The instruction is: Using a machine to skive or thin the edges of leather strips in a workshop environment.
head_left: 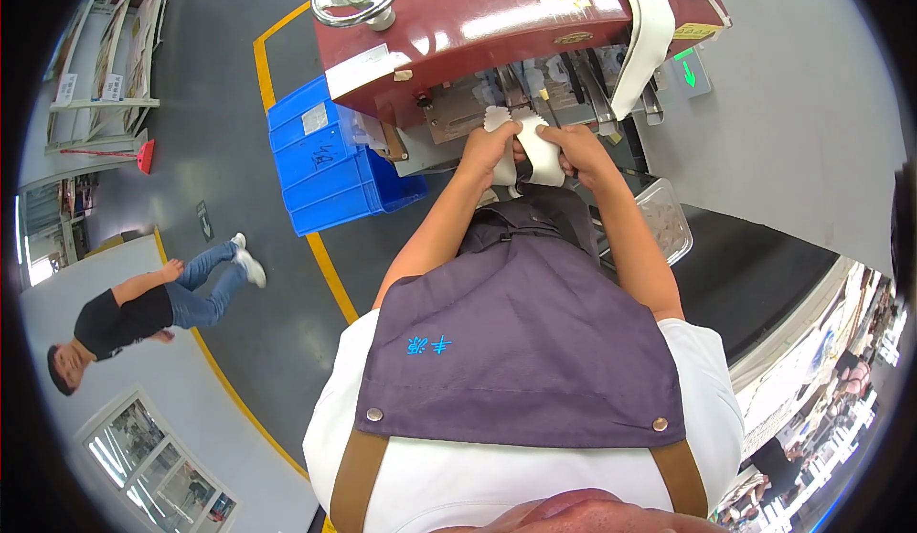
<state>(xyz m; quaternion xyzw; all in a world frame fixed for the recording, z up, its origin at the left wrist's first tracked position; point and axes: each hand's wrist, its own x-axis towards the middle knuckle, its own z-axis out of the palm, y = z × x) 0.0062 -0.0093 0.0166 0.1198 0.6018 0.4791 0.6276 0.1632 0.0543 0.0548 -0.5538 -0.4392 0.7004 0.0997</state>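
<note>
My left hand [489, 153] pinches a white strip with a scalloped end [497, 118] at the front of a maroon machine [478, 8]. My right hand [576, 151] grips a second white length [541, 162] beside it, thumb on top. The white material curves down between both hands, above my grey apron [516, 342]. Just beyond my fingers, the machine's opening shows metal guides [597, 94] and a thin rod with a pale yellow tip [544, 95]. A long white band [645, 46] drapes over the machine's right part.
A blue crate [320, 175] stands left of the machine, a clear plastic tray [664, 218] to the right, beside a black surface [745, 266]. A person in jeans [124, 313] walks at left, near shelves [105, 46]. Others work at the lower right [774, 466].
</note>
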